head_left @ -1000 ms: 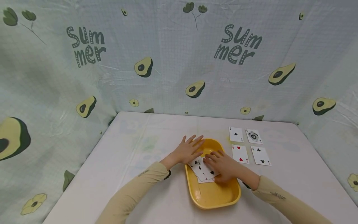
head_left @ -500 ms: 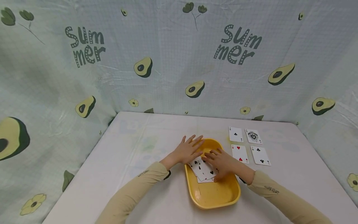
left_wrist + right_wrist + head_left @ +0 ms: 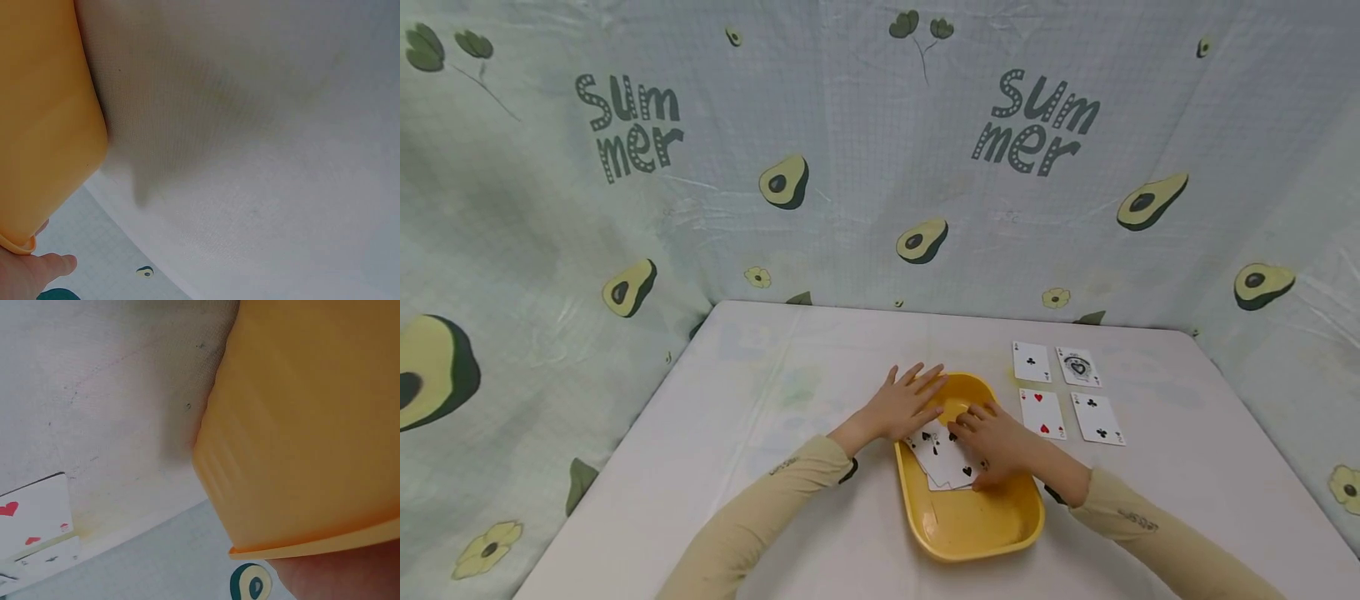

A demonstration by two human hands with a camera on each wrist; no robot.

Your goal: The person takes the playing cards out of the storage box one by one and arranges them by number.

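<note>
A yellow plastic tray (image 3: 973, 529) stands on the table, with several overlapping face-up playing cards (image 3: 938, 465) inside it. My left hand (image 3: 904, 408) lies across the tray's far left rim, its fingers straight and spread. Over the cards, my right hand (image 3: 1000, 442) has bent fingers on the top playing card (image 3: 964, 458), with the thumb at its near edge. Part of that card is hidden under the palm. The left wrist view catches part of the left hand (image 3: 28, 272) by the tray rim; the right wrist view mostly shows the tray's outer wall (image 3: 306, 437).
Two rows of face-up cards lie right of the tray: an ace of clubs (image 3: 1032, 362) and an ornate ace (image 3: 1079, 367) behind, a two of hearts (image 3: 1042, 414) and a two of clubs (image 3: 1097, 418) in front. An avocado-printed cloth (image 3: 850, 167) hangs behind the table.
My right hand has shifted slightly within the tray, and the top playing card has slid a little, now covering more of the cards beneath. The left hand has stayed on the rim.
</note>
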